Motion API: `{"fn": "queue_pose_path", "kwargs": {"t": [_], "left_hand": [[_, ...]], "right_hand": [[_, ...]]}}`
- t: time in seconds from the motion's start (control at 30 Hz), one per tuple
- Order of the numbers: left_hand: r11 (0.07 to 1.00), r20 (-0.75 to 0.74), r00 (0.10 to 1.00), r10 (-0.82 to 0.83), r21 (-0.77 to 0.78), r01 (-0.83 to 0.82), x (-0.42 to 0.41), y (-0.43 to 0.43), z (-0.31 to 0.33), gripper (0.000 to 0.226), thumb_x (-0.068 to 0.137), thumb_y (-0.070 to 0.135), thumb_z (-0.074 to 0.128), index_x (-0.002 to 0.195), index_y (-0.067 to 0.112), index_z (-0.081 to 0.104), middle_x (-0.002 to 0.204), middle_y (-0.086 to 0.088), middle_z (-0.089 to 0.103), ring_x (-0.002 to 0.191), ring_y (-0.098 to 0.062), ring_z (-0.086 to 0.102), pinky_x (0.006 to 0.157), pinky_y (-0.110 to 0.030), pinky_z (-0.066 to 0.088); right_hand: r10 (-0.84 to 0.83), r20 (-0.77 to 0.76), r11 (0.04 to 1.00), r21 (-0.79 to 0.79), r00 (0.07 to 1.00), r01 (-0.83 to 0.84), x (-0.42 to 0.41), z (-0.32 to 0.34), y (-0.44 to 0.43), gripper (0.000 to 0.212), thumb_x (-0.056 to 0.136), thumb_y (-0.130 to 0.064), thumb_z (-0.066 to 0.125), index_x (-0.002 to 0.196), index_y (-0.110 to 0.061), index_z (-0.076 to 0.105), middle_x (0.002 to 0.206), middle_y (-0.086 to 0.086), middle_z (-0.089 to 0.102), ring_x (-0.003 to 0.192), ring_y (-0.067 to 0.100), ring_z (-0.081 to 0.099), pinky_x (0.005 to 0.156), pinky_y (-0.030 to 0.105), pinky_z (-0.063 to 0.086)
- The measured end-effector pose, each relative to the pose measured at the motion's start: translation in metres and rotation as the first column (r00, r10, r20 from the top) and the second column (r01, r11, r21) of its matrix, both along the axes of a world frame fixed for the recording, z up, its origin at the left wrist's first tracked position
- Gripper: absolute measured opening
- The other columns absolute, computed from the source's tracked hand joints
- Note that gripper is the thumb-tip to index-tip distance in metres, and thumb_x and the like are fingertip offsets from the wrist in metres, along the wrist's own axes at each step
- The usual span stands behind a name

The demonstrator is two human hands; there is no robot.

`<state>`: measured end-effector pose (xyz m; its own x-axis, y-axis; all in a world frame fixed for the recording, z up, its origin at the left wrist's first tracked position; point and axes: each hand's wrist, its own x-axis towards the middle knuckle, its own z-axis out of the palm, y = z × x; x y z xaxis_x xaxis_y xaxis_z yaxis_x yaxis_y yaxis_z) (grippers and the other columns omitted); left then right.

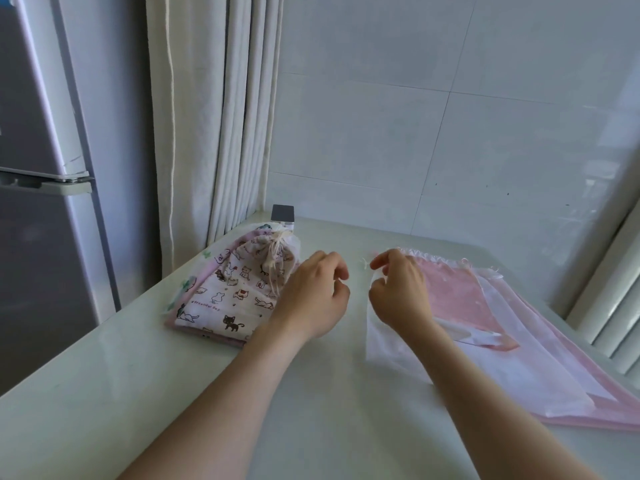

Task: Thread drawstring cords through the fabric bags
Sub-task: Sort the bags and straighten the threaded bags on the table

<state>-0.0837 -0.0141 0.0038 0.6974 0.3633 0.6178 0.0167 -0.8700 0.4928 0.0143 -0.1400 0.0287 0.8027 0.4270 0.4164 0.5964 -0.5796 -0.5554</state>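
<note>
— Where does the tied bag sit?

— On my feed it lies on top of a stack of flat bags, on the table. Just behind it I see a small box. Behind it to the left is the curtain, and further left the fridge.

— And to its right?

— The left hand is just beside it. Next comes the right hand, pinching the top bag of a second stack further right.

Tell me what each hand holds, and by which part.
The right hand pinches the white bag at its upper left corner, beside a short cord end. The left hand holds nothing, its fingers loosely curled.
</note>
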Motion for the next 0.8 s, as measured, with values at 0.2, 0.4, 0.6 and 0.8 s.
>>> {"fn": "queue_pose_path", "kwargs": {"t": [0.2, 0.4, 0.6, 0.8], "left_hand": [[0.995, -0.234, 0.968, -0.090, 0.025, 0.098, 0.009, -0.012, -0.013, 0.020, 0.094, 0.017, 0.056, 0.108, 0.022, 0.069, 0.113, 0.004, 0.059, 0.107, -0.014, 0.059, 0.091, -0.032, 0.049], [0.992, -0.299, 0.948, -0.106, 0.034, 0.122, 0.008, -0.011, -0.020, 0.022, 0.094, 0.015, 0.055, 0.107, 0.022, 0.071, 0.112, 0.004, 0.064, 0.110, -0.014, 0.057, 0.094, -0.031, 0.047], [0.993, -0.277, 0.955, -0.103, 0.031, 0.116, 0.007, -0.009, -0.022, 0.022, 0.094, 0.016, 0.055, 0.106, 0.023, 0.071, 0.110, 0.006, 0.068, 0.104, -0.012, 0.058, 0.093, -0.031, 0.049], [0.977, -0.113, 0.986, -0.122, -0.186, 0.099, 0.011, -0.009, -0.021, 0.028, 0.095, 0.017, 0.063, 0.122, 0.024, 0.066, 0.106, 0.012, 0.068, 0.090, -0.006, 0.064, 0.079, -0.016, 0.047]], "right_hand": [[-0.169, 0.096, 0.908, -0.372, 0.981, 0.193, 0.013, -0.018, -0.031, 0.017, 0.087, -0.011, 0.058, 0.101, -0.012, 0.049, 0.106, 0.012, 0.056, 0.096, 0.036, 0.059, 0.070, 0.037, 0.043], [-0.202, 0.177, 0.854, -0.449, 0.963, 0.262, 0.010, -0.010, -0.038, 0.019, 0.088, 0.002, 0.057, 0.091, -0.014, 0.048, 0.074, 0.000, 0.042, 0.079, 0.027, 0.052, 0.066, 0.033, 0.042], [-0.192, 0.294, 0.881, -0.369, 0.936, 0.297, 0.008, -0.001, -0.045, 0.032, 0.085, 0.005, 0.053, 0.107, -0.014, 0.038, 0.087, 0.006, 0.052, 0.077, 0.034, 0.056, 0.057, 0.034, 0.036], [-0.172, 0.371, 0.937, -0.224, 0.913, 0.267, 0.000, 0.003, -0.043, 0.066, 0.084, 0.004, 0.049, 0.144, -0.020, 0.035, 0.110, 0.012, 0.050, 0.068, 0.034, 0.047, 0.057, 0.038, 0.038]]}}
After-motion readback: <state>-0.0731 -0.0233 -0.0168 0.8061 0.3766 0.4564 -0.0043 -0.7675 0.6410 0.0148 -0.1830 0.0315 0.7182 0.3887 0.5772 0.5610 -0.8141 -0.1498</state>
